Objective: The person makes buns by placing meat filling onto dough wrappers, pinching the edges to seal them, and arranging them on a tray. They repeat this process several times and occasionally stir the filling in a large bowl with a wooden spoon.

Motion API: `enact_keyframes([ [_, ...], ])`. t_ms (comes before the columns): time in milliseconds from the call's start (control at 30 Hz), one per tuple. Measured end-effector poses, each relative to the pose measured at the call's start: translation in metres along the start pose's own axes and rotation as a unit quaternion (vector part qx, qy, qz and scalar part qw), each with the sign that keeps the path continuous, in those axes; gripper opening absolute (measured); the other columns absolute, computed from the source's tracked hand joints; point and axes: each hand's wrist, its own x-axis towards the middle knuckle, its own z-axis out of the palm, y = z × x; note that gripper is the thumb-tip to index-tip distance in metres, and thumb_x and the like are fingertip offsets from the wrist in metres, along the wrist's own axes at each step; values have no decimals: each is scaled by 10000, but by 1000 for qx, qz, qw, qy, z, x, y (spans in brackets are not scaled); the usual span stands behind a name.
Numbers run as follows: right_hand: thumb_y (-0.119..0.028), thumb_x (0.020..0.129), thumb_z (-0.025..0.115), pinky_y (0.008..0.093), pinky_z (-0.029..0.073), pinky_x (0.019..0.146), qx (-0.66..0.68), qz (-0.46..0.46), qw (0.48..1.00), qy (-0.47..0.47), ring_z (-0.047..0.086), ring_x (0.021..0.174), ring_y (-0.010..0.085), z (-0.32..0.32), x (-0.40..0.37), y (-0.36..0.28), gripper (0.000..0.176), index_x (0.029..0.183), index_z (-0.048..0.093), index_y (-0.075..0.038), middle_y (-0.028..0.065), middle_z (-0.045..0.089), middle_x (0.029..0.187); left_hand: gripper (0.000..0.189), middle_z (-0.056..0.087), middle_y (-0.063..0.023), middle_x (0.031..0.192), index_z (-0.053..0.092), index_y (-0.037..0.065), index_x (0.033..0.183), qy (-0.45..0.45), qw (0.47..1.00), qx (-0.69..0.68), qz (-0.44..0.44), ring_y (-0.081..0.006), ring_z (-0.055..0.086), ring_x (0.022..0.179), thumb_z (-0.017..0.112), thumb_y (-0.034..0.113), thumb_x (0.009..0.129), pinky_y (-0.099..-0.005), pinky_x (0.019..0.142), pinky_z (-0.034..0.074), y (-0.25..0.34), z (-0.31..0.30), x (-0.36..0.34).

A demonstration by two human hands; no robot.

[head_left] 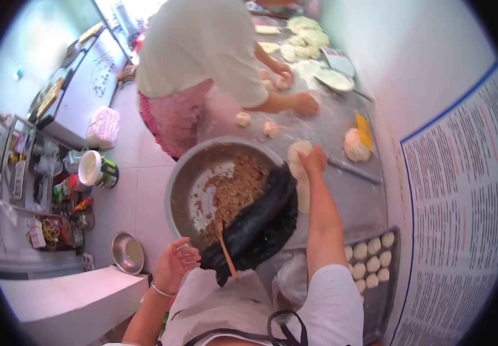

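Observation:
My right hand (pixel 314 161) reaches over the metal table with its fingers closed on the edge of a flat dough wrapper (pixel 296 151). More flat dough (pixel 303 195) lies just below it, partly behind my forearm. My left hand (pixel 176 263) is held up beside the near rim of a large metal bowl (pixel 174 193), palm toward the bowl and fingers apart, with nothing in it. Brown chopped filling (pixel 238 187) covers part of the bowl's bottom. A wooden-handled utensil (pixel 227 254) leans out over the near rim. Black plastic (pixel 263 225) drapes over the bowl's right side.
Another person (pixel 197 52) bends over the table ahead, both hands at dough pieces. A rolling pin (pixel 353 170) lies right of my hand. A tray of buns (pixel 396 254) stands at lower right. Beyond are a dough ball (pixel 355 147) and a flour scoop (pixel 335 81).

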Motion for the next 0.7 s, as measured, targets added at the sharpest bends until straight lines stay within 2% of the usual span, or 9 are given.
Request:
enact_keyframes([
  [67,-491,649,827,465,499,899,40,50,997,-46,627,1054,361,0,11,-2,695,1132,625,-34,198,675,1094,450,665,-149,1074,506,59,1305,7,1000,-11,1,-277,665,969,360,389,1036,-422,864,553,6,-12,4],
  [133,-470,644,827,442,523,852,77,15,992,-99,658,995,347,1,22,3,582,1011,669,-47,168,704,1030,439,663,-147,1076,506,56,1301,-2,1000,-19,-6,-276,666,966,370,377,1033,-421,866,553,9,-21,9],
  [200,-402,679,820,427,524,785,-7,-41,999,-17,667,875,334,-4,13,-4,447,880,652,-40,132,706,939,428,661,-147,1076,510,53,1295,5,1000,-11,-8,-268,664,971,381,364,1032,-414,869,550,15,-22,14],
  [300,-272,749,794,396,508,684,182,-166,968,39,638,727,263,15,33,23,317,836,607,-32,96,661,812,408,657,-143,1079,512,47,1292,-16,999,30,-1,-247,659,983,396,341,1033,-398,876,546,28,-20,24],
  [400,-146,820,735,335,471,599,291,-202,927,126,578,647,168,-45,9,0,204,853,564,-40,43,596,744,398,651,-136,1095,507,45,1302,-55,995,84,9,-225,652,998,409,324,1037,-378,884,541,40,-11,38],
  [500,-100,835,726,275,490,616,333,-227,908,112,591,708,99,-94,9,-9,208,960,567,-52,19,618,806,406,641,-131,1126,496,45,1320,-109,986,122,18,-215,641,1021,422,328,1039,-363,898,533,56,12,62],
  [600,-67,826,727,289,510,701,511,-166,831,-147,614,783,127,-177,-63,-83,283,1054,562,-34,38,648,918,448,631,-146,1190,480,39,1340,-163,980,97,60,-260,630,1082,440,358,1027,-424,954,506,63,42,100],
  [667,-93,836,735,282,521,771,490,-177,806,-282,616,841,116,-209,-118,-128,338,1123,567,-29,26,649,944,476,620,-146,1220,470,34,1352,-220,973,-63,-33,-265,618,1115,437,379,1025,-441,984,486,70,61,122],
  [700,-82,836,734,275,527,760,434,-228,824,-284,624,845,111,-204,-139,-141,342,1129,565,-34,22,647,949,491,615,-145,1235,465,31,1357,-245,956,-140,-82,-267,612,1132,436,389,1024,-449,999,476,76,68,126],
])
